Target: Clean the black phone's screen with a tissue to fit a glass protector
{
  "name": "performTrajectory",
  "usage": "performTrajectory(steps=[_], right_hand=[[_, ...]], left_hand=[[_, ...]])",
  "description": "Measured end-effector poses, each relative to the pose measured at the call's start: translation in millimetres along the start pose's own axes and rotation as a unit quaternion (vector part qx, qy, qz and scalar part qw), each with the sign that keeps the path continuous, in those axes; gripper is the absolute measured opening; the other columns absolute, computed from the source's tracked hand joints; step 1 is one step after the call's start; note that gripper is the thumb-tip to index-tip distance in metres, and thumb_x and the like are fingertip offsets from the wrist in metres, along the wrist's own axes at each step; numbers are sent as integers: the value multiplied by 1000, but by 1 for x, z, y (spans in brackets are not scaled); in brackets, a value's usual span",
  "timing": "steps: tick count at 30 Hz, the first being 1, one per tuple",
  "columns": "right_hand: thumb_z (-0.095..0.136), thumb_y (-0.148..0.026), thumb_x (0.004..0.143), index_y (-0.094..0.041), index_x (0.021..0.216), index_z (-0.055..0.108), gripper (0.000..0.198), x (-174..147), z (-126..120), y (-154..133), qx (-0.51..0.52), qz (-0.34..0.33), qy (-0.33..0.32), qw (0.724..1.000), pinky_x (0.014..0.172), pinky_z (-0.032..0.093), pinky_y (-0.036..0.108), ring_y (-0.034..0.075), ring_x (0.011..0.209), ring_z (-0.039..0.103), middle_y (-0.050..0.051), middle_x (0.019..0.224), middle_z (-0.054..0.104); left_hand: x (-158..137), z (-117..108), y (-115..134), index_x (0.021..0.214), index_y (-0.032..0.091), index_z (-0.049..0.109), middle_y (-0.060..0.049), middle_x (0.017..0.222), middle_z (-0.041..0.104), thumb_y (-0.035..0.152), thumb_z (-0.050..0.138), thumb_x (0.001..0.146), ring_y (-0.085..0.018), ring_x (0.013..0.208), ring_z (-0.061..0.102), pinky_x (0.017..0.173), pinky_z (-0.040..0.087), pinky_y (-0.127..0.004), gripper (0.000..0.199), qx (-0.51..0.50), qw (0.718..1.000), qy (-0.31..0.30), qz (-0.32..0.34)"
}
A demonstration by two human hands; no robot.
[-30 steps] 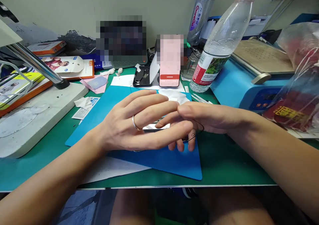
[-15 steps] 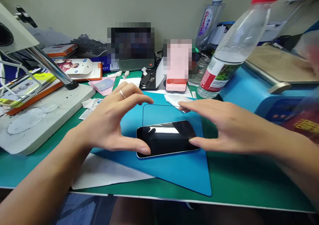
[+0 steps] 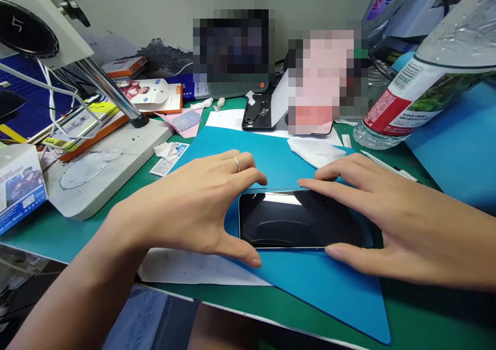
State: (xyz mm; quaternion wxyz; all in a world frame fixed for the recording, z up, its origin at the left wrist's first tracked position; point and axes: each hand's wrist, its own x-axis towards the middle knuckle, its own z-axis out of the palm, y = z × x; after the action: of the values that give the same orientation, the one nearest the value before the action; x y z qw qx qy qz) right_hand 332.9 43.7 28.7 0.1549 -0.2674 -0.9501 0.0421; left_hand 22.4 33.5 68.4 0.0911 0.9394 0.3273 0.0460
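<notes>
Glossy, stiff phone is best taken by its long edges

Nearest, a paper (image 3: 194, 268) pokes out from under the mat (image 3: 310, 272) on the desk (image 3: 248, 299). The phone (image 3: 290, 223) lies flat on the mat, dark screen up, its long side toward the person. The left hand (image 3: 197, 205) is spread around one end, thumb and fingers apart, the thumb just off the near edge. The right hand (image 3: 380, 213) spans the other end, thumb at the near edge and a fingertip by the far one; whether it grips cannot be told. The phone looks rigid and probably light enough for one hand, its shiny face likely slippery, easily smeared and breakable if knocked. Thumb and fingertips on the two long edges, clear of the screen, would make the safest hold. Along the far edge runs a thin dark line, too fine to identify. Beyond lies a white wipe (image 3: 318, 152), probably soft; farther right stands a bottle (image 3: 393, 102).
</notes>
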Motion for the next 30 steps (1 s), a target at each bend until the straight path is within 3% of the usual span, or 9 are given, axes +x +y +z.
performTrajectory(steps=[6, 13, 19, 26, 30], right_hand=[[75, -51, 86, -27, 151, 57, 71, -4, 6, 3, 11, 4, -9, 1000, 88, 58, 51, 37, 113, 65, 14, 131, 66], [75, -51, 87, -30, 167, 37, 91, -6, 8, 5, 16, 6, -2, 1000, 96, 59, 54, 40, 121, 65, 14, 140, 66], [75, -58, 88, -24, 164, 45, 88, -3, 2, 2, 25, 10, -26, 999, 98, 57, 53, 39, 119, 66, 16, 135, 69], [77, -72, 82, -10, 162, 44, 106, -4, -3, 6, 48, 6, -59, 997, 106, 51, 49, 36, 125, 62, 21, 137, 66], [78, -74, 79, -13, 157, 51, 103, -5, -11, 10, 61, 22, -83, 994, 100, 53, 46, 36, 124, 62, 20, 135, 66]], left_hand=[[1, 5, 1, 126, 16, 65, -7, 109, 65, 67, 83, 82, -28, 96, 62, 77, 51, -41, 70, 20, 999, -43, -5], [5, 6, 4, 121, 19, 65, -6, 106, 65, 56, 82, 85, -28, 93, 62, 81, 52, -42, 54, 17, 999, -39, -7], [0, 13, 1, 124, 24, 64, -5, 106, 67, 55, 78, 87, -28, 89, 64, 75, 53, -42, 51, 13, 1000, -21, -3], [-4, 26, -6, 131, 28, 62, -7, 111, 71, 61, 74, 87, -30, 89, 69, 68, 55, -42, 57, 33, 998, 47, 24], [-6, 29, -6, 129, 31, 62, -6, 112, 72, 61, 75, 84, -30, 87, 69, 65, 56, -42, 55, 47, 998, 46, 21]])
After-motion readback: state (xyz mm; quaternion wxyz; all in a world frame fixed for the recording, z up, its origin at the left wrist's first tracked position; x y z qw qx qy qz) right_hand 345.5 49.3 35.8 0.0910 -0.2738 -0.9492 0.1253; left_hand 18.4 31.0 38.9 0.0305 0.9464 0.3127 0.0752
